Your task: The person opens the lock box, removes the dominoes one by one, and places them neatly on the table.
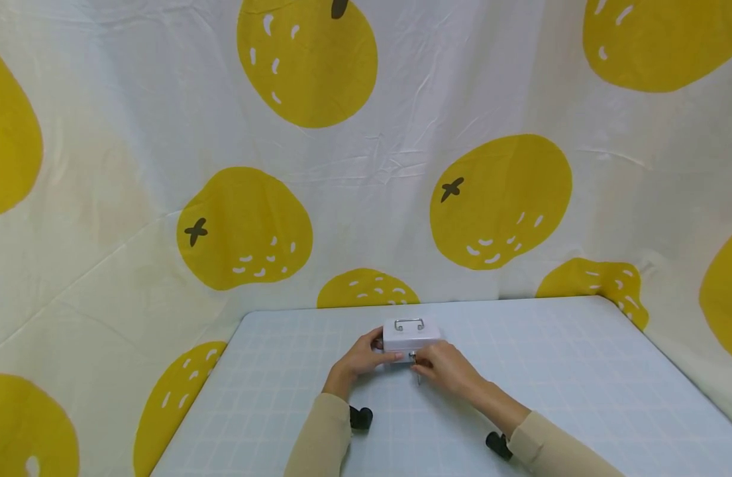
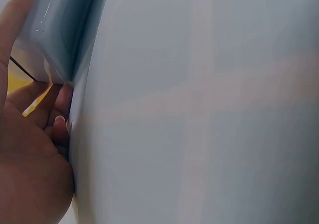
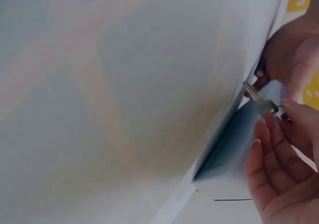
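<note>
A small white cash box (image 1: 395,339) with a wire handle (image 1: 409,320) on its lid stands toward the far side of the table, its lid down. My left hand (image 1: 361,356) holds the box's left end, thumb along the front and the other fingers bent against the side. At the front lock (image 1: 412,356), my right hand (image 1: 452,368) pinches a key between thumb and forefinger. A second key (image 3: 260,102) dangles from the same small ring below those fingertips. The pinched key's blade is hidden by the fingers in the right wrist view.
The table (image 1: 580,391) has a pale checked cover. Behind it hangs a white curtain (image 1: 395,218) printed with yellow fruit, close against the far edge. Black wrist devices (image 1: 361,418) show at both sleeves.
</note>
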Demonstrator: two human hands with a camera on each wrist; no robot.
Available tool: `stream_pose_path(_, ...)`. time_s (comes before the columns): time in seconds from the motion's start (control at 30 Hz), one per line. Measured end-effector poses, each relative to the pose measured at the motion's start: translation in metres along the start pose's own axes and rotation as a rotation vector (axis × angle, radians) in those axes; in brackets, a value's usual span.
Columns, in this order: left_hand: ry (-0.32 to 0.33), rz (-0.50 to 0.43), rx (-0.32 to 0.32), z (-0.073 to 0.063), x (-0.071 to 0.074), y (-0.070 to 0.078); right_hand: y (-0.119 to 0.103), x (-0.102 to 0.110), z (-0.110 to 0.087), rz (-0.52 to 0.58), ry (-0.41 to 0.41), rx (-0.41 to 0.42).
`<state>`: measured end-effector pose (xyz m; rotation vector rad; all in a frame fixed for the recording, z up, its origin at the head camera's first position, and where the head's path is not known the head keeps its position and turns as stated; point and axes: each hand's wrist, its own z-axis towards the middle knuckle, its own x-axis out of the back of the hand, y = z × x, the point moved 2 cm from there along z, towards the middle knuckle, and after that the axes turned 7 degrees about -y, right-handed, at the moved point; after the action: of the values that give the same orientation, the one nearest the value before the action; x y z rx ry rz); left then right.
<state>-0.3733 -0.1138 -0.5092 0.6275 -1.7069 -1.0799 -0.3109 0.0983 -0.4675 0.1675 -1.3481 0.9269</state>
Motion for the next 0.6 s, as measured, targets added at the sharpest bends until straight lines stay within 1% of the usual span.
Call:
stream_pose_path(0.23,-0.003,-0.007,0.012,0.0003,0.0010,-0.0001,0.0004,-0.0023,0.0025,0.039,-0.028,0.003)
stream_pose_path(0.43,-0.007,0.005,-0.022,0.0020,0.0002,0.0002,-0.0001,-0.0028,0.0022,0.083,-0.001,-0.006)
stream_pose_path(0.6,-0.015,0.009,-0.038,0.0026,0.0002,0.0004,0.0008,-0.0033,0.0026,0.146,0.014,-0.027)
